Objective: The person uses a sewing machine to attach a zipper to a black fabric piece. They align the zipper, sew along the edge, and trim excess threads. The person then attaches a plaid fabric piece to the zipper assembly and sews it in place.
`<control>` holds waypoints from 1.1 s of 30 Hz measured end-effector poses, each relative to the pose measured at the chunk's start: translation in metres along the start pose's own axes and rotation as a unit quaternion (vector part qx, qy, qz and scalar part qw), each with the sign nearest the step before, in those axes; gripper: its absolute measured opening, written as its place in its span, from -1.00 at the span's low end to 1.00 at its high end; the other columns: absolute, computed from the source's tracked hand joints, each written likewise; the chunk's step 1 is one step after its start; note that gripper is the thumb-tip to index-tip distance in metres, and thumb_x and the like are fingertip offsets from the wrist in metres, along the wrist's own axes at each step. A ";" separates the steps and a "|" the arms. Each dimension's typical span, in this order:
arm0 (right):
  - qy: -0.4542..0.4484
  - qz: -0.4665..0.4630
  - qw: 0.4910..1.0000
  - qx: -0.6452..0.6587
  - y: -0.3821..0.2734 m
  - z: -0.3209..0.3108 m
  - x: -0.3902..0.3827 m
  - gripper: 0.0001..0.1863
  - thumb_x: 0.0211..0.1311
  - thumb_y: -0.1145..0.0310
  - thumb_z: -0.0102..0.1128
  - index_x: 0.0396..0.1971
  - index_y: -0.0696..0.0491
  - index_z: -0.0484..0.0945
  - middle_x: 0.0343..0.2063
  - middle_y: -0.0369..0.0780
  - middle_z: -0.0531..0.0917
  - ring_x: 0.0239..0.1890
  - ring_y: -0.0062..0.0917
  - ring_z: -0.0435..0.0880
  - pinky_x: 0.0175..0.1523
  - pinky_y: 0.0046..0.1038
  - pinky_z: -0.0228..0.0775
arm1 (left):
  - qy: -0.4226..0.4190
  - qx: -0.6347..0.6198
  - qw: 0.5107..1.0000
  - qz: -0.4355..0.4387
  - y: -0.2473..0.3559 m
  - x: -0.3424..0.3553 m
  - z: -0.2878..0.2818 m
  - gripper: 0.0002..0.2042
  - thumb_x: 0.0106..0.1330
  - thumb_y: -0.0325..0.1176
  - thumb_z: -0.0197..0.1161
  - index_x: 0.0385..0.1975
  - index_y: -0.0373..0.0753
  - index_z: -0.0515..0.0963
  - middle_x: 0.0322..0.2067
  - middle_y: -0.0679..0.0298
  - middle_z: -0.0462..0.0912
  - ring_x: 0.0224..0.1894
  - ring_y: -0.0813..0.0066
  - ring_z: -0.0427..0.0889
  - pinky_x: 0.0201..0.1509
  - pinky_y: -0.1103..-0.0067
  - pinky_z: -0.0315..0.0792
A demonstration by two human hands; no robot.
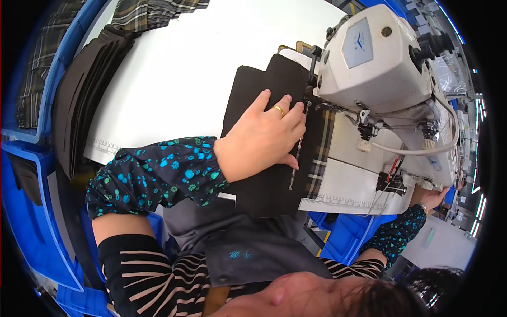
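Note:
My left hand [266,134] lies flat on a dark brown fabric panel [251,84], fingers stretched out and slightly apart, a gold ring on one finger. Along its fingertips and thumb runs a narrow metallic strip [292,179] that looks like a zipper. Plaid fabric [317,164] shows at the panel's right edge. The panel's far right side reaches the head of a white sewing machine [369,53]. Past the machine's right end, my right hand [434,198] touches or is close to its side; the machine partly hides the fingers. Floral sleeve covers are on both forearms.
A stack of dark fabric pieces [84,100] lies at the left table edge, with plaid pieces [153,13] behind. Blue bins [55,74] stand at the left, another blue bin [346,240] below the table. Rulers [359,203] run along the white table's front edge.

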State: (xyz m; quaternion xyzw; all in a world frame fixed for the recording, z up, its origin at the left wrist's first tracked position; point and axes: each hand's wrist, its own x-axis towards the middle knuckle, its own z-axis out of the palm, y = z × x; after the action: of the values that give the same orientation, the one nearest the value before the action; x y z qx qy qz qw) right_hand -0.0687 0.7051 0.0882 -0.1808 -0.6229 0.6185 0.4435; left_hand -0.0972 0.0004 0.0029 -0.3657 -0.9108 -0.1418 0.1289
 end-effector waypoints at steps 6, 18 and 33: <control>-0.046 -0.020 0.985 -0.165 -0.051 -0.006 0.072 -0.44 0.49 -0.01 0.16 0.24 0.13 0.51 0.12 -0.18 0.66 0.17 -0.37 0.62 0.27 -0.27 0.45 | -0.008 0.004 1.000 -0.006 0.002 0.002 0.001 -0.21 0.01 0.22 0.41 0.18 -0.21 0.56 0.23 0.24 0.56 0.32 0.23 0.50 0.41 0.14 0.33; -0.038 0.018 0.999 -0.011 -0.026 0.010 0.027 -0.42 0.49 0.07 0.20 0.39 0.00 0.40 0.34 -0.21 0.51 0.36 -0.32 0.45 0.44 -0.14 0.28 | -0.003 0.038 0.999 -0.007 0.004 0.002 0.006 -0.22 0.05 0.27 0.37 0.16 -0.21 0.56 0.20 0.25 0.59 0.30 0.24 0.53 0.38 0.19 0.36; -0.030 0.004 1.000 -0.004 -0.022 0.007 0.016 -0.34 0.46 -0.07 0.20 0.37 0.05 0.40 0.34 -0.21 0.51 0.34 -0.27 0.46 0.45 -0.12 0.25 | -0.004 0.004 1.000 -0.014 0.003 -0.001 0.005 -0.21 0.01 0.24 0.42 0.16 -0.22 0.57 0.23 0.23 0.57 0.32 0.22 0.50 0.40 0.16 0.35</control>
State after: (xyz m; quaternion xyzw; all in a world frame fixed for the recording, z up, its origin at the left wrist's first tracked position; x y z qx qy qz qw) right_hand -0.0756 0.7090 0.1151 -0.1664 -0.6377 0.6228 0.4217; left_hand -0.0954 0.0036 -0.0011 -0.3530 -0.9170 -0.1380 0.1247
